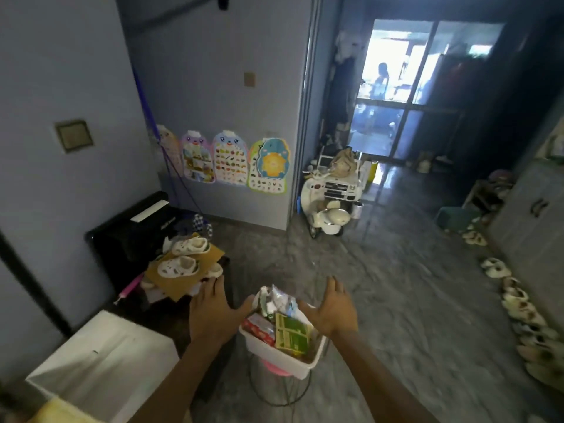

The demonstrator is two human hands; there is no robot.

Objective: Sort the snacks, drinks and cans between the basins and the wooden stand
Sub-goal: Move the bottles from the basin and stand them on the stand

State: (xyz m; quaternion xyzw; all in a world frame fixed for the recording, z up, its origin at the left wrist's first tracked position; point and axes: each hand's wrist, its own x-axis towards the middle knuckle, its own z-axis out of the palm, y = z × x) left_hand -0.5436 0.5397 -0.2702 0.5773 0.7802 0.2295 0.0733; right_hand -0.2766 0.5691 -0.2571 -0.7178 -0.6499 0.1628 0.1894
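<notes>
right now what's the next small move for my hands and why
Probably bring both hands in to grip the white basin by its sides: the left hand and right hand flank it, open and holding nothing, and snack packs fill it.

A pink stool on wire legs stands on the grey marbled floor and carries a white basin. Left of it a dark desk bears a sheet of cardboard with white sandals on top. Farther off on the floor stand a toy scooter and a toy car; slippers line its right edge.
</notes>
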